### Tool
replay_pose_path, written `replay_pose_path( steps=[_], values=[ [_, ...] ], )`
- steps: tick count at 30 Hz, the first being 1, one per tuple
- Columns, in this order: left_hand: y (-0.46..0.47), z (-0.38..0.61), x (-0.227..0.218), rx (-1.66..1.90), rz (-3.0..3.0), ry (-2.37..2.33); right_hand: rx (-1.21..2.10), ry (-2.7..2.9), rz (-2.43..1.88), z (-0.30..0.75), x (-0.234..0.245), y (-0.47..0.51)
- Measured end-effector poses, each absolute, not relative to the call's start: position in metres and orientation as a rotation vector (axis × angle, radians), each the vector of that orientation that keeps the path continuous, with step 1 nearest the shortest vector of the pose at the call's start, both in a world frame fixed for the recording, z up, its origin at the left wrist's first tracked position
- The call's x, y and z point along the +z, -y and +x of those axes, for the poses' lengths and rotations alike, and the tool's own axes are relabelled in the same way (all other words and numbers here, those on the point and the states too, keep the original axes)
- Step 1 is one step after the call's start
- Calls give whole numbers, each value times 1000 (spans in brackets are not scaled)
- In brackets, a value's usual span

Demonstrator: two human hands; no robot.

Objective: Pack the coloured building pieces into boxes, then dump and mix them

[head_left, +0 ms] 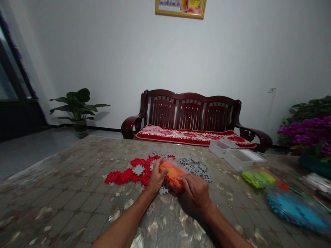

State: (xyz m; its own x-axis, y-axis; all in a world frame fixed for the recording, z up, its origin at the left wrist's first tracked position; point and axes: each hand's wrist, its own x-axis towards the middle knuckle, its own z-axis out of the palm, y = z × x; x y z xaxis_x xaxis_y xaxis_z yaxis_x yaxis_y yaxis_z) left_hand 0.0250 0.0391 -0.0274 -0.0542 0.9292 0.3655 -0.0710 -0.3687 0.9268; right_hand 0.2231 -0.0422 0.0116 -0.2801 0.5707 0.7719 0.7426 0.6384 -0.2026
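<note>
A clear plastic bag of orange pieces (173, 174) lies on the patterned table (77, 193) in front of me. My left hand (155, 179) grips the bag's left end with thumb and fingers closed on it. My right hand (196, 195) is closed on the bag's near right end. Flat red interlocking pieces (126, 175) lie spread just left of my left hand. Several grey pieces (196, 168) are scattered just behind the bag.
Two clear open plastic boxes (236, 155) stand at the back right. A bag of green pieces (257, 177) and a bag of blue pieces (297, 210) lie at the right. A dark wooden bench (191, 117) stands beyond the table, with potted plants at both sides.
</note>
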Motion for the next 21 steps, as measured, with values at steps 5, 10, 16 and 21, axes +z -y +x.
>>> replay_pose_path(
  steps=[5, 10, 16, 21],
  values=[
    [-34, 30, -23, 1570, 1424, -947, -321, 1934, -1068, 221, 14, 42],
    [-26, 33, -18, 1515, 1453, -1011, -352, 1845, -1080, 222, 14, 40],
    [-18, 36, -13, 1495, 1452, -1011, -159, 1725, -1085, 228, 11, 34],
    [-22, 37, -18, 1484, 1377, -977, 178, 1218, -1187, 245, 14, 18]
  ],
)
